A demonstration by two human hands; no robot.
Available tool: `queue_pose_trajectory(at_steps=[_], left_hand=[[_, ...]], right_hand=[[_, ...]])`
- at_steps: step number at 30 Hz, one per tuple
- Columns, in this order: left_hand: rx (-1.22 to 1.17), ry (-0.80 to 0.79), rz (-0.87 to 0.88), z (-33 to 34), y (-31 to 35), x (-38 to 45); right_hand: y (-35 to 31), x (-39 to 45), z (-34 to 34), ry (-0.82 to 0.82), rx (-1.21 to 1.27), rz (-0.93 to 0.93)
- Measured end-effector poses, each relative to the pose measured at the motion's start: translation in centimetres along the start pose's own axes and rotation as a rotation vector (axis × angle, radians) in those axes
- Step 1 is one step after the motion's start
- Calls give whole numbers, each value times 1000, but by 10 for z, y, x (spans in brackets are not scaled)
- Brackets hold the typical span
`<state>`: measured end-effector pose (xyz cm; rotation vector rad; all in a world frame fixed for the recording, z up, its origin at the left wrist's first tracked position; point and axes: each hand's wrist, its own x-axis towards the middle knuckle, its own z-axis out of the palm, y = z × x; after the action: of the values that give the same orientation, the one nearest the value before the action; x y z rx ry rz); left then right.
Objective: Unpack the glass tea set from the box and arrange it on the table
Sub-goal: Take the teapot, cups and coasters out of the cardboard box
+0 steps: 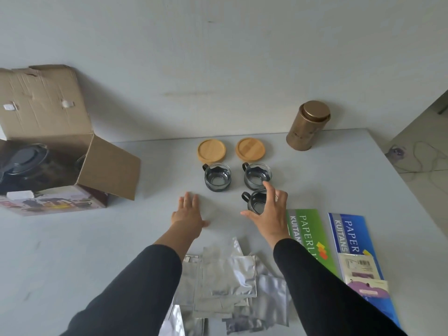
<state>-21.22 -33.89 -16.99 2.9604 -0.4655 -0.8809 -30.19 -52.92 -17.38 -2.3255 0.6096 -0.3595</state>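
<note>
Two glass cups with dark holders and handles, the left cup (217,177) and the right cup (257,175), stand side by side mid-table. Behind them lie two round bamboo coasters, one on the left (211,150) and one on the right (250,149). A third glass cup (255,201) stands in front of the right cup. My right hand (271,213) reaches over it, thumb and fingers curved round its rim. My left hand (188,213) rests flat on the table, fingers straight. The open cardboard box (46,132) at the left holds a dark-lidded glass teapot (23,161).
A bronze tin canister (308,126) stands at the back right. Green (309,235) and blue (352,241) receipt books lie at the right, with small packets on the blue one. Several silver foil pouches (225,282) lie between my arms. The table's right edge drops to the floor.
</note>
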Motion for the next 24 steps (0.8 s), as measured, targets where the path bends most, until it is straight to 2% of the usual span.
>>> queue_pose_trajectory(at_steps=[7,13,18,24], left_hand=[[16,-12,-9,-2,1,-3],[4,3,38,-23,-2,-5],[8,223,123,-74,-21,-18],[-28,460,36,-143,-104,-36]], right_hand=[[0,4,-2,-28,-130,-8],[-16,11,-19,109,-307,-124],[-67,31,-22,126,-245,-216],[-164,37,8,82,-158,-378]])
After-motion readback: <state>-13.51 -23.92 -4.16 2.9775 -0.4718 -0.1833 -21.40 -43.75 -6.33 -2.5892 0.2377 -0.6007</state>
